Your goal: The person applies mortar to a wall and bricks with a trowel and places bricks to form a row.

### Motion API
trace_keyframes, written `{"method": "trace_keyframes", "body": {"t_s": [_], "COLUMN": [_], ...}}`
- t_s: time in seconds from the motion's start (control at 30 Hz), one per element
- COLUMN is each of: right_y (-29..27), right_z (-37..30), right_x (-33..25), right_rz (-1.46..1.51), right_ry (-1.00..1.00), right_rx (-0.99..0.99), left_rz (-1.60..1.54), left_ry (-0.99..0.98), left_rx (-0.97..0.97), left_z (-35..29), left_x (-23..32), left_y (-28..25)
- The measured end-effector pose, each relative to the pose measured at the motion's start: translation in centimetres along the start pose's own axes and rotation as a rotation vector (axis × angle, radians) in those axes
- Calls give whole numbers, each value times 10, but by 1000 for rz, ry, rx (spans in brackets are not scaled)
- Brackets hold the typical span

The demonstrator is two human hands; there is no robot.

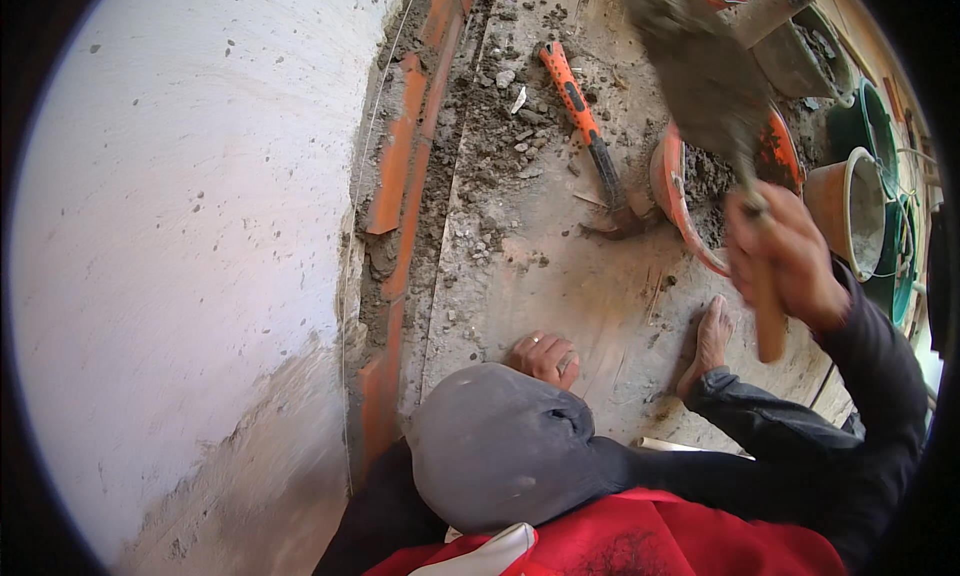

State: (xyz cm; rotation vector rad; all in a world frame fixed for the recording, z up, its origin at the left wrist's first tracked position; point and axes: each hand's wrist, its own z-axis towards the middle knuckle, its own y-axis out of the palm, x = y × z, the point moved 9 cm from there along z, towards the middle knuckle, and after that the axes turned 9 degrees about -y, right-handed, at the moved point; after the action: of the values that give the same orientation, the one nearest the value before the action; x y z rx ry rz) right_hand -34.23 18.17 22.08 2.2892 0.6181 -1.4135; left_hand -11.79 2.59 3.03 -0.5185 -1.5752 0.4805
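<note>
My right hand (785, 256) is closed round the wooden handle of a trowel (705, 81). The trowel is raised over an orange bucket (690, 211) that holds grey mortar; its blade is coated grey and blurred by motion. Low over the floor, my left hand (547, 359) is curled, with a ring on one finger; what it may hold is hidden. A rounded grey cloth shape (500, 446) covers the forearm behind it. A claw hammer (585, 126) with an orange and black grip lies between the bucket and a row of orange bricks (400, 146).
A white wall (220, 176) stands left, with a taut string (372, 126) along the bricks. Rubble and mortar crumbs (500, 156) litter the floor. At right are a cream bucket (845, 211), green buckets (880, 136) and a grey bucket (800, 61). My bare foot (712, 336) rests near the orange bucket.
</note>
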Motion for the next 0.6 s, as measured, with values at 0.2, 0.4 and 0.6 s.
{"method": "trace_keyframes", "body": {"t_s": [0.2,0.4,0.6], "right_y": [-86,-56,51], "right_z": [-99,-63,68], "right_x": [25,-1,41], "right_rz": [-1051,-889,-570], "right_ry": [-125,-79,-359], "right_rx": [308,316,235], "left_rz": [-9,37,76], "left_ry": [21,41,75], "left_rx": [-100,-86,-33], "left_z": [12,7,2], "left_x": [12,5,0], "left_y": [2,14,12]}}
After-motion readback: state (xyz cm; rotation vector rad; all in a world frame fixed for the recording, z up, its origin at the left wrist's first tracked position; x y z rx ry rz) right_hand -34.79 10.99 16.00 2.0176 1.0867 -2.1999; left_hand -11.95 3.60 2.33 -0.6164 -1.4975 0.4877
